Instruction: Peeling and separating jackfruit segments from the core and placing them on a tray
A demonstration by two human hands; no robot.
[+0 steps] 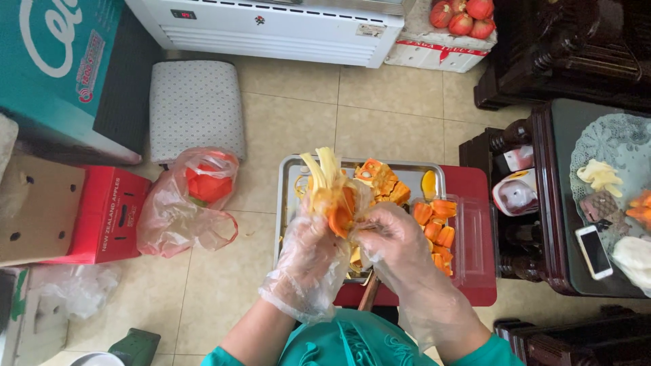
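Low in the middle of the frame, the left hand (pixel 306 252) and the right hand (pixel 395 245), both in loose clear plastic gloves, are closed together on a piece of jackfruit (pixel 331 193) held up above the tray. The left hand grips the piece from below; the right hand's fingers pinch at an orange pod set among pale yellow fibres that stand up from the top.

By the look of it, the step in hand is pulling a pod free of its fibres. That calls for a firm hold with the left hand while the right works the pod loose without crushing it.

Just beyond the hands, a metal tray (pixel 287 177) holds more cut fruit. To its right, a clear plastic box (pixel 474 234) holds a row of cleaned orange pods (pixel 437 229). Both rest on a low red bench (pixel 473 180).

Left of centre on the tiled floor lies a clear bag (pixel 173 217) with orange scraps, and a red carton (pixel 114 217) beyond it. At the right edge, a phone (pixel 594 251) lies on a dark bench (pixel 558 176). At the top of the frame stands a white appliance (pixel 271 27), with red fruit (pixel 464 17) on a box at the upper right.
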